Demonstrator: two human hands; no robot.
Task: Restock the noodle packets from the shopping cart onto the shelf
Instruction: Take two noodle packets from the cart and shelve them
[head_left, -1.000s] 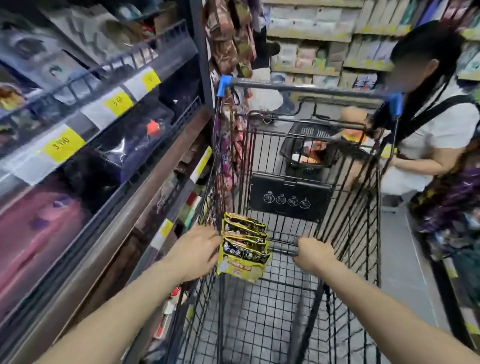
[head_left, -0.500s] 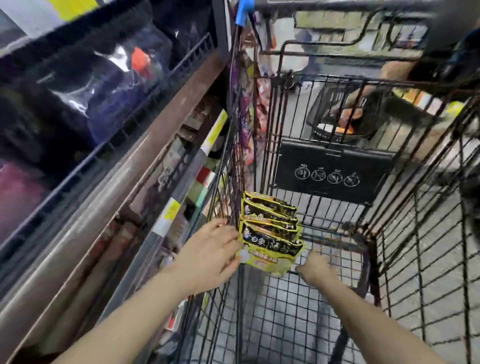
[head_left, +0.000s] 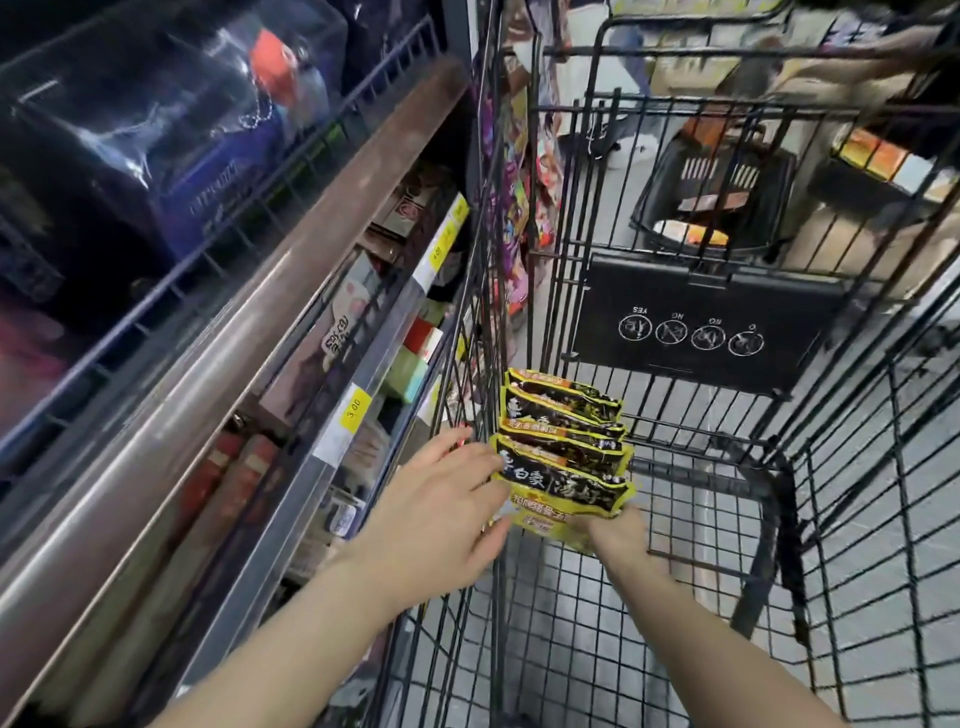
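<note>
Hands have closed in on the noodle packets (head_left: 563, 452) over the last second: earlier both rested on the near rim of the shopping cart (head_left: 675, 597), the left beside the stack and the right well apart from it, and the view has since dropped lower into the cart. Now the left hand (head_left: 441, 512) lies spread wide against the stack's left edge, fingers flat on the front packet. The right hand (head_left: 618, 535) sits under the stack's lower right corner, mostly hidden by the packets, so I cannot tell whether it has closed on them. The stack stands on edge, inside the cart against its left wall. My reading is that the pick-up is just starting and nothing has yet reached the shelf (head_left: 291, 291).

Left of the cart, the shelf's lower tier is already crowded with boxes behind yellow price tags (head_left: 353, 410), and the cart's wire side stands between the packets and that tier, so the stack would need to come up over the rim. Beyond the cart's far end, a black basket (head_left: 711, 187) sits on the floor, and another person's arm (head_left: 841, 62) reaches across the aisle.
</note>
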